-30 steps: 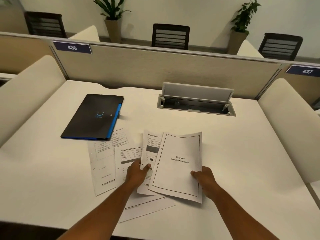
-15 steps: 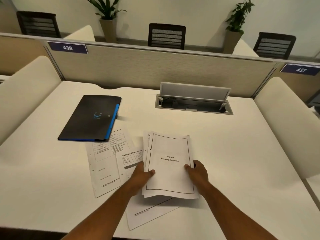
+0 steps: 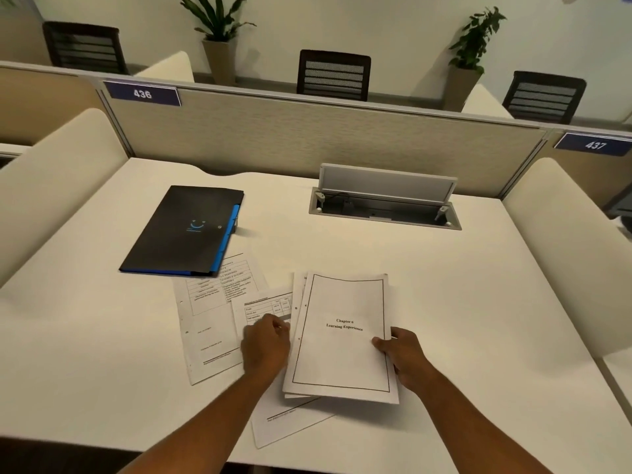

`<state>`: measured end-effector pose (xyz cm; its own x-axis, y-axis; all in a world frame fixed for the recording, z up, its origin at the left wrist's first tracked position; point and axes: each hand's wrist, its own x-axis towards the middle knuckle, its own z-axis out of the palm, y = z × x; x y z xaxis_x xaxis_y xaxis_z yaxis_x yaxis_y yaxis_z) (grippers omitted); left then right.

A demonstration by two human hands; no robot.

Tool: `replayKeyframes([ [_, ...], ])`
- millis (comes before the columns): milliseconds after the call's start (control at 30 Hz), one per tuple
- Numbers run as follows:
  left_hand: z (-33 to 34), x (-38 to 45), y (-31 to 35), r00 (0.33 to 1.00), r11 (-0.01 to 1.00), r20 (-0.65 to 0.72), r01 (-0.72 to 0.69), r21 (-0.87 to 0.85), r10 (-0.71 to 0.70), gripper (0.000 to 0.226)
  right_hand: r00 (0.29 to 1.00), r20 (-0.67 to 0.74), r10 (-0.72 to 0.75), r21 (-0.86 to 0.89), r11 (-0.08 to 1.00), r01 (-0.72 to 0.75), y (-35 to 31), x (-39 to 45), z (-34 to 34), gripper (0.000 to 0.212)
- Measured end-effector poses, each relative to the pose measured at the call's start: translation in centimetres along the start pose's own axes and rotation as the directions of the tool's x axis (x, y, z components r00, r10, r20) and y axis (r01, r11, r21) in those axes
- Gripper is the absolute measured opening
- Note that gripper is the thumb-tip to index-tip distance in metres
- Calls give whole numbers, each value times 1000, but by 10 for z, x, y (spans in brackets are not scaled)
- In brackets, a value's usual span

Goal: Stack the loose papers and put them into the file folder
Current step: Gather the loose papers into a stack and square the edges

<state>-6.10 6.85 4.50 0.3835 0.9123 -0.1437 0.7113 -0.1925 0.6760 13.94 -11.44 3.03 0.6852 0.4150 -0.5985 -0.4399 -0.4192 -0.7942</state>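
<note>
Item: my right hand (image 3: 407, 357) grips the right edge of the small stack topped by the "Chapter 6" sheet (image 3: 342, 336), thumb on top. Item: my left hand (image 3: 266, 347) lies beside the stack's left edge on the table-printed sheet (image 3: 263, 307), fingers curled; I cannot tell whether it pinches that sheet or only rests on it. Item: file folder (image 3: 184, 230), closed, far left on the desk (image 3: 444, 302), its near corner overlapping a long sheet (image 3: 205, 323). Item: one sheet (image 3: 287, 422) under the stack, nearest me.

Method: I judge it best to pin the stack with the right hand and slide each stray sheet under or onto it, edges squared.

Change: half a second ago the left thumb lay on the stack; now that hand is off it, leftward.
</note>
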Motion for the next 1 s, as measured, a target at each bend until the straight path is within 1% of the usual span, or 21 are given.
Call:
replayKeyframes([
  [33, -2, 0, -2, 997, 993, -75, 14, 120, -5, 22, 1000, -14, -4, 10, 1000, 4, 2, 0, -2, 22],
  [67, -4, 1, -4, 994, 975, -104, 63, 212, -42, 32, 1000, -24, -8, 13, 1000, 8, 4, 0, -4, 22],
  [133, -8, 2, -9, 981, 926, -58, 193, 324, -184, 61, 999, -38, -13, 28, 1000, 14, 7, 1, -8, 23],
  [167, -8, 4, -14, 972, 904, -23, 226, 363, -234, 74, 999, -48, -14, 31, 999, 15, 7, 1, -11, 24],
  [200, -7, 6, -18, 967, 889, -4, 236, 391, -255, 83, 998, -56, -16, 32, 999, 18, 7, 0, -13, 23],
  [267, -6, 10, -24, 974, 882, -5, 206, 423, -225, 92, 998, -64, -17, 49, 999, 20, 7, -1, -16, 22],
  [367, -4, 16, -20, 993, 881, -23, 111, 461, -113, 94, 998, -68, -14, 68, 998, 18, 8, -2, -17, 23],
  [433, -4, 21, -14, 996, 891, -6, 83, 447, -90, 97, 998, -67, -13, 74, 997, 18, 9, -2, -18, 24],
  [533, -2, 30, -5, 988, 937, 44, 124, 326, -146, 104, 997, -73, -27, 77, 996, 33, 10, -1, -23, 26],
  [567, -1, 31, -2, 986, 959, 66, 130, 251, -151, 104, 996, -75, -40, 77, 996, 46, 10, -2, -25, 26],
  [633, 1, 31, 5, 987, 992, 109, 106, 74, -114, 98, 994, -81, -67, 77, 994, 73, 8, -4, -30, 27],
  [700, 5, 32, 8, 988, 995, 132, 83, -58, -75, 87, 992, -82, -93, 73, 992, 99, 5, -6, -34, 26],
  [800, 11, 32, 17, 982, 953, 166, 136, -270, -93, 59, 990, -90, -104, 65, 992, 110, 3, -4, -40, 27],
  [867, 16, 32, 24, 973, 922, 198, 183, -341, -120, 45, 990, -98, -100, 51, 993, 106, 4, -1, -43, 28],
  [1000, 24, 33, 28, 946, 895, 292, 247, -372, -140, 34, 989, -94, -112, 2, 994, 112, 6, 3, -42, 27],
])
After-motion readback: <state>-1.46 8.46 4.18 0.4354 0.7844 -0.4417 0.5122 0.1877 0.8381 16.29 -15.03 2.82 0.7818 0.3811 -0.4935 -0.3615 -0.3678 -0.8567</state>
